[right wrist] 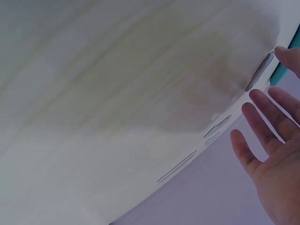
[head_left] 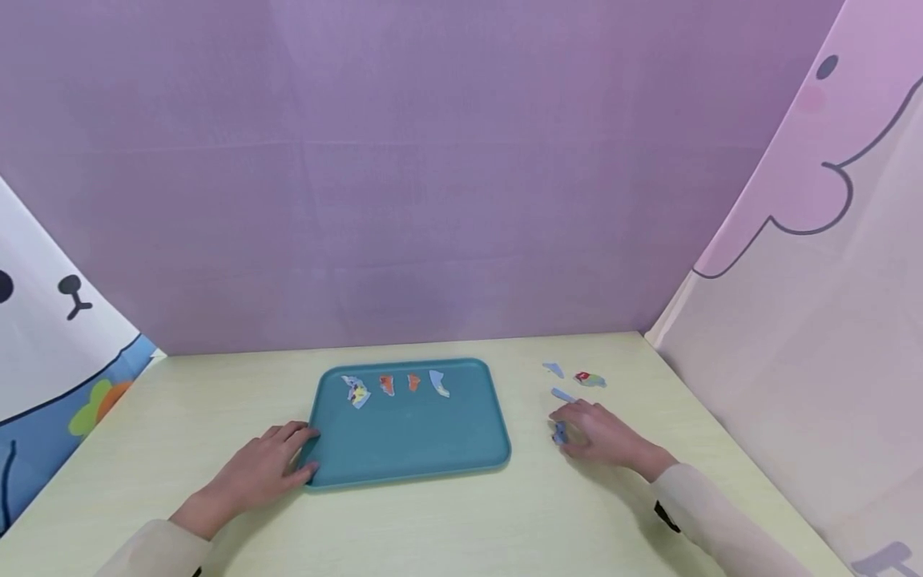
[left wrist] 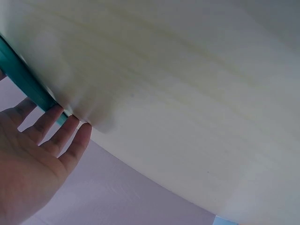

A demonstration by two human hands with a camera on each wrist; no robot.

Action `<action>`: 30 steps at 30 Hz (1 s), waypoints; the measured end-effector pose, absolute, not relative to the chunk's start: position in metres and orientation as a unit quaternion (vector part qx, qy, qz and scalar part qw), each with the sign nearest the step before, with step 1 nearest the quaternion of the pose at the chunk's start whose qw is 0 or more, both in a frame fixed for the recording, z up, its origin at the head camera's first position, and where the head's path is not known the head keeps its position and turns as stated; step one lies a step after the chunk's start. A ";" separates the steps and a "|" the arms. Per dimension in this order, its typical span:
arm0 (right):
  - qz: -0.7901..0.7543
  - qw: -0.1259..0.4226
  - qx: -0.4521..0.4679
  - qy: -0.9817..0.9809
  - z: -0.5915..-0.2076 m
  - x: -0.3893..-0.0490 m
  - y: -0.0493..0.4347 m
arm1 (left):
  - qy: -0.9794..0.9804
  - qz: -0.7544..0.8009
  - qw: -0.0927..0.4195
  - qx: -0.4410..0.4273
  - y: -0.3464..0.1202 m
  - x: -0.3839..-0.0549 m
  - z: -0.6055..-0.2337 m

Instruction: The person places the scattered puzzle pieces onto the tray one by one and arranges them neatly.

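Observation:
My left hand rests at the left rim of a teal tray, with its fingers extended along the edge. In the left wrist view, the fingertips of the left hand spread against the tray's side. On the right, my right hand is low over the table around a small blue picture piece, which shows between thumb and fingers. The right wrist view has the right hand with fingers spread and fairly straight, the thumb tip right at the end of a flat piece.
Along the tray's far side lie a blue-and-yellow piece, two orange pieces and a pale blue curved piece. Beyond my right hand are a pale blue triangle, a red-and-green piece and a blue strip. Cloth walls enclose the table.

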State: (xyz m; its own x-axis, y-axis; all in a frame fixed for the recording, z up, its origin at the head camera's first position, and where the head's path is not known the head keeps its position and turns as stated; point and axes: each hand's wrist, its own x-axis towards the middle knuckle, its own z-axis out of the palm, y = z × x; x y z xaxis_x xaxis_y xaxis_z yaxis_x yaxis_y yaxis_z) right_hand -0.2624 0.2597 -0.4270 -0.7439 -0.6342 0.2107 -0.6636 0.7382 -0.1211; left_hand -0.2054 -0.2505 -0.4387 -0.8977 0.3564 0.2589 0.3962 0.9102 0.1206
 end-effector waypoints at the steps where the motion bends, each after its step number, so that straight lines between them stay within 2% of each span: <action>1: 0.095 0.081 0.351 -0.928 -0.427 -0.262 0.260 | -0.970 -0.085 0.116 -0.194 -0.251 -0.205 -0.439; 6: 0.093 0.091 0.351 -0.927 -0.428 -0.262 0.261 | -0.971 -0.086 0.114 -0.192 -0.250 -0.206 -0.438; 17: 0.089 0.076 0.338 -0.934 -0.431 -0.262 0.261 | -0.971 -0.086 0.115 -0.193 -0.251 -0.206 -0.439; 26: 0.091 0.122 0.377 -0.913 -0.433 -0.265 0.262 | -0.971 -0.085 0.115 -0.192 -0.251 -0.206 -0.439; 30: 0.094 0.101 0.368 -0.920 -0.431 -0.265 0.261 | -0.970 -0.085 0.118 -0.193 -0.251 -0.206 -0.439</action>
State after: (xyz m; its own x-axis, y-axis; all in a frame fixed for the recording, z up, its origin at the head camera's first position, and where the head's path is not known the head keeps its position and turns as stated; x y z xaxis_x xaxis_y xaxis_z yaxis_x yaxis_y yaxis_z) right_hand -0.2650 0.2609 -0.4309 -0.7091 -0.6577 0.2543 -0.6955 0.7117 -0.0988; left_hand -0.2060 -0.2507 -0.4388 -0.8976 0.3554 0.2609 0.3953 0.9107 0.1195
